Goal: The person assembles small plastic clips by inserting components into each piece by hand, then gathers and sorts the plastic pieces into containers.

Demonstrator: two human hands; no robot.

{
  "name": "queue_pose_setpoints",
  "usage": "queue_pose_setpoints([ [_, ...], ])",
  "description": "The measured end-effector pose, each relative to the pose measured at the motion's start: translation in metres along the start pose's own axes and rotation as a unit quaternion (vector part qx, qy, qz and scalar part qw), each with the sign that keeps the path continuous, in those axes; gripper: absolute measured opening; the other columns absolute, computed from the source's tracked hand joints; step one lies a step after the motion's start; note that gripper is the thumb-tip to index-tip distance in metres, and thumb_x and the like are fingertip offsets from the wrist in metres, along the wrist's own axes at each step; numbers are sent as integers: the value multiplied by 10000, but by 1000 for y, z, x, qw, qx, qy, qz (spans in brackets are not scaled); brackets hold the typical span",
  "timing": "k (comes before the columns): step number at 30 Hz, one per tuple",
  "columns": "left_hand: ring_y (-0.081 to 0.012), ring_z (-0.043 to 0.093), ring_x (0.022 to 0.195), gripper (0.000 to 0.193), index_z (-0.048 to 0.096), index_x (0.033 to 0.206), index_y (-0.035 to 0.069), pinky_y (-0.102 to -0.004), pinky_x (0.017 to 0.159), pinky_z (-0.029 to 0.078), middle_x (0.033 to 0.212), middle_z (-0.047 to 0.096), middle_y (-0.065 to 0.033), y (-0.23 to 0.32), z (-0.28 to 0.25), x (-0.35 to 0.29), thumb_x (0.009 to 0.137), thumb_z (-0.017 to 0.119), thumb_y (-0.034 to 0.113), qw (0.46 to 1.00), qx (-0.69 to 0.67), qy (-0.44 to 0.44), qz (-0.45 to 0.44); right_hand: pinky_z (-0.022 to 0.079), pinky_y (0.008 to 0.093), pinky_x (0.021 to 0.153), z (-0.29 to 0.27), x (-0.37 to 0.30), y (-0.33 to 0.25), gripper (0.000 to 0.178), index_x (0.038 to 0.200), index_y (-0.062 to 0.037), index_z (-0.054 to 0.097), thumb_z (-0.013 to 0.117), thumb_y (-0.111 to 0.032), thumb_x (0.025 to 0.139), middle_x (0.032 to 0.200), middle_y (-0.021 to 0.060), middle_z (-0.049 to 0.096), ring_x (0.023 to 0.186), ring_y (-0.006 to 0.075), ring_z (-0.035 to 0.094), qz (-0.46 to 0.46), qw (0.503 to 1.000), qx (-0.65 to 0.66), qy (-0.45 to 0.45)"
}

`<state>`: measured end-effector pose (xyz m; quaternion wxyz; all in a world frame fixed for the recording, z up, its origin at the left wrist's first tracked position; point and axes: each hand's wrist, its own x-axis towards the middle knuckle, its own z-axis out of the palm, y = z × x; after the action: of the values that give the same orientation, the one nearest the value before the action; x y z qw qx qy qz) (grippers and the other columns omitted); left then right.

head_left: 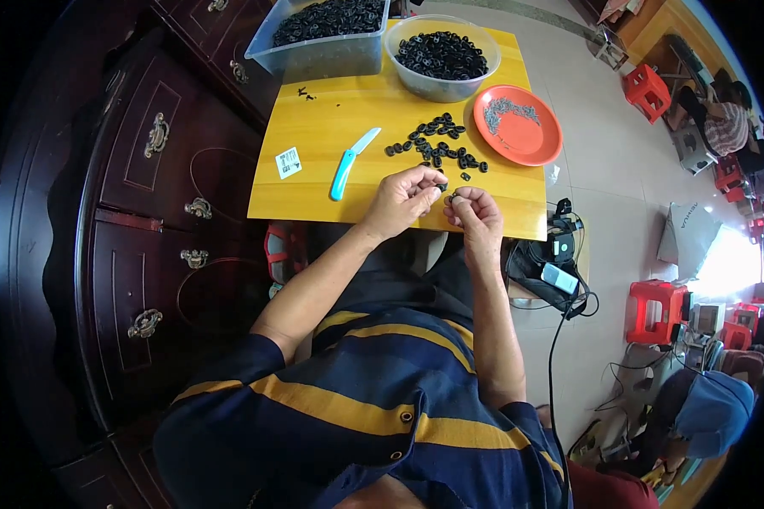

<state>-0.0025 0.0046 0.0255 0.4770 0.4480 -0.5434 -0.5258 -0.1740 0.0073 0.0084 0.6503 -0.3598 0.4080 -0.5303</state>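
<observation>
Pinches small black piece (442, 187) in left grip (397, 200), second piece (454, 197) in right grip (480, 224). Holds both front-left of orange-red plate (530, 144).

Your left hand (401, 204) and right hand (478, 219) pinch, just apart, above the near edge of the bench (310, 204), forearms (318, 284) bare.

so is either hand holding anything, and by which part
The left hand pinches a small black piece; the right hand seems to pinch a dark bit too. Which part of each is gripped is too small to tell.
</observation>
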Motion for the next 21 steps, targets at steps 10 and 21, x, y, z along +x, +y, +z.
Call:
queue_pose_setpoints([
  [10, -37, 615, 756, 244, 652, 1123, 16, -207, 723, 524, 919, 671, 11, 6, 6, -2, 880, 652, 4, 994, 92, 0, 51, 468, 225, 678, -2, -1, -1, 130, 1050, 2, 611, 626, -43, 930, 874, 54, 678, 751, 106, 623, 4, 1000, 2, -3],
  [21, -72, 640, 775, 221, 678, 1087, 12, -213, 750, 537, 911, 677, -3, 3, 6, 3, 867, 674, -7, 990, 124, -22, 63, 462, 220, 667, -1, -3, -2, 134, 1049, 6, 618, 632, -35, 922, 853, 37, 665, 731, 98, 610, -4, 1000, -9, -12],
])
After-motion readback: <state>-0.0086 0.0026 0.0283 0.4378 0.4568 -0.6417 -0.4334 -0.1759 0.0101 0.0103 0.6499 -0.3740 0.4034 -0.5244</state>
